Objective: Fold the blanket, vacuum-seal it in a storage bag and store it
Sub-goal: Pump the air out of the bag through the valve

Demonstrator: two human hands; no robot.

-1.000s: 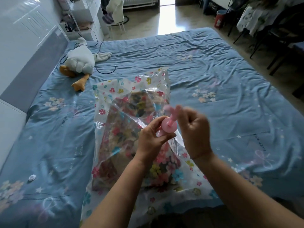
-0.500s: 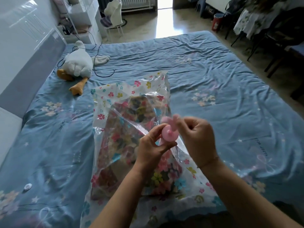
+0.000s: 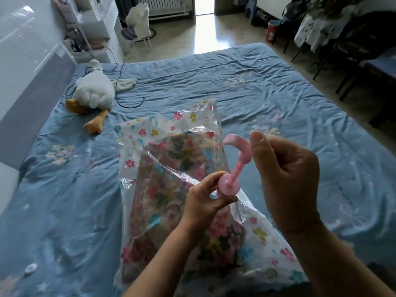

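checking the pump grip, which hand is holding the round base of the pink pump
The left hand: it pinches the round base of the pink pump. The right hand is higher, at its curved handle.

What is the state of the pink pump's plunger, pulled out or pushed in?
Pulled out: a bare pink rod shows between the pump's round base and its handle, held by the right hand.

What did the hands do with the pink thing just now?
The right hand pulled the pink pump handle up, away from its round base, so the thin rod now shows. The left hand still pinches the base on the storage bag. Bag, blanket and toy goose stayed put.
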